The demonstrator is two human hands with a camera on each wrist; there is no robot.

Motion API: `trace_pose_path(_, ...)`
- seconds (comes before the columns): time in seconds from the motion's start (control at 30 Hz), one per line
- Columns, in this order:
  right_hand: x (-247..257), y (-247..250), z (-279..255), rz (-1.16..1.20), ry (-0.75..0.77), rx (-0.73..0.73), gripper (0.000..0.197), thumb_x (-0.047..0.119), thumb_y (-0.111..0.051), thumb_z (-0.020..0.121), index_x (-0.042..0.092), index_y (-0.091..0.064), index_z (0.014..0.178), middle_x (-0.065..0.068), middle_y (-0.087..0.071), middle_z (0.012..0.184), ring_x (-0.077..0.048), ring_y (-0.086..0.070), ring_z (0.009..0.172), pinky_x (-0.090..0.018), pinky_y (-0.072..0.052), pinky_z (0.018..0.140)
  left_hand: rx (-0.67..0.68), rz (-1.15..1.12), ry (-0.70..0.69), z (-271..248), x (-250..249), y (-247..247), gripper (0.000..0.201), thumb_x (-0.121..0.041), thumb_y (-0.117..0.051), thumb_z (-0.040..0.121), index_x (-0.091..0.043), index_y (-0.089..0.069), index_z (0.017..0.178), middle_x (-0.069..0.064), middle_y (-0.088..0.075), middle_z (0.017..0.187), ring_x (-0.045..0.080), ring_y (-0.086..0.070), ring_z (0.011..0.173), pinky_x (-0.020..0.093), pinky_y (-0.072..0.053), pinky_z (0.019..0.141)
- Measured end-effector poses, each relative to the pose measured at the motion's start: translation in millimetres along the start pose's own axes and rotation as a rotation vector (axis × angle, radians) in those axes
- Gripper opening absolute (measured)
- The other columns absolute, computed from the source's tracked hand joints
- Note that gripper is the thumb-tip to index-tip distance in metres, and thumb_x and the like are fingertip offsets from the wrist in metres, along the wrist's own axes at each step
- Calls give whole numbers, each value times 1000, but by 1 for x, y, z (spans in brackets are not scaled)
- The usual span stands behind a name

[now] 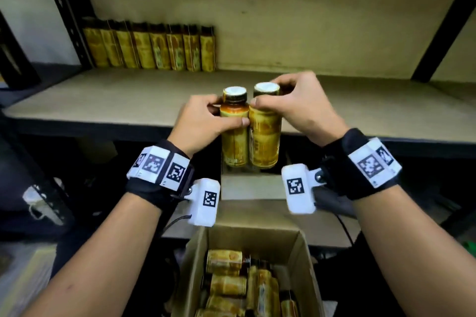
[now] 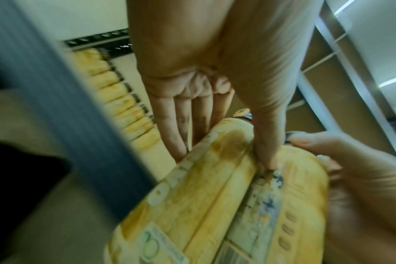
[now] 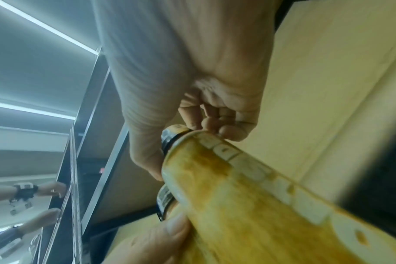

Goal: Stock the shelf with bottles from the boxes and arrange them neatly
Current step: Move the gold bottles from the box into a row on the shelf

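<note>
Two yellow-labelled bottles with black necks and white caps hang upright side by side in front of the shelf's front edge. My left hand grips the left bottle near its shoulder. My right hand grips the right bottle at its neck and cap. The two bottles touch each other. In the left wrist view the left bottle lies under my left thumb. In the right wrist view the right bottle fills the lower frame. A row of several like bottles stands at the shelf's back left.
An open cardboard box with several bottles lying inside sits below me, in front of the shelf. Black uprights frame the shelf at left and right. The shelf board right of the row is bare wood.
</note>
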State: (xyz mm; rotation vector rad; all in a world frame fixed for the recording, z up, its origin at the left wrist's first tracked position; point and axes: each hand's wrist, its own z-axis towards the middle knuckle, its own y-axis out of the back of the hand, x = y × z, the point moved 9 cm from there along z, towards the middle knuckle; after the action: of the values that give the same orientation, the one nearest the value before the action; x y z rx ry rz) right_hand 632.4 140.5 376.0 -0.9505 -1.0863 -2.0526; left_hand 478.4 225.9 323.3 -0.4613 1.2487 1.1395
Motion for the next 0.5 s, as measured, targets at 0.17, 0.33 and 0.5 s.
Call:
trace_pose_path(0.17, 21, 17, 43, 81, 60, -14, 33, 19, -84, 73, -5, -71, 90, -14, -71, 85, -12, -64, 73, -31, -55, 70, -106, 69, -51, 43, -34, 18, 41, -37, -88, 59, -24, -73, 94, -7, -75, 90, 8, -71, 88, 39, -59, 80)
trace_pose_path(0.33, -4, 8, 61, -27, -37, -4, 30, 27, -81, 78, 10, -70, 100, -1, -73, 90, -10, -68, 81, -29, -57, 69, -153, 96, 30, 77, -9, 15, 53, -39, -90, 57, -22, -71, 103, -7, -74, 96, 11, -69, 94, 38, -56, 87)
trace_pose_path(0.5, -16, 10, 69, -47, -118, 135, 34, 29, -77, 81, 13, -66, 109, -4, -72, 99, -16, -70, 91, -34, -62, 66, -56, 173, 62, 106, -5, 4, 87, -51, -89, 47, -16, -63, 122, -1, -71, 109, 16, -65, 105, 41, -54, 92)
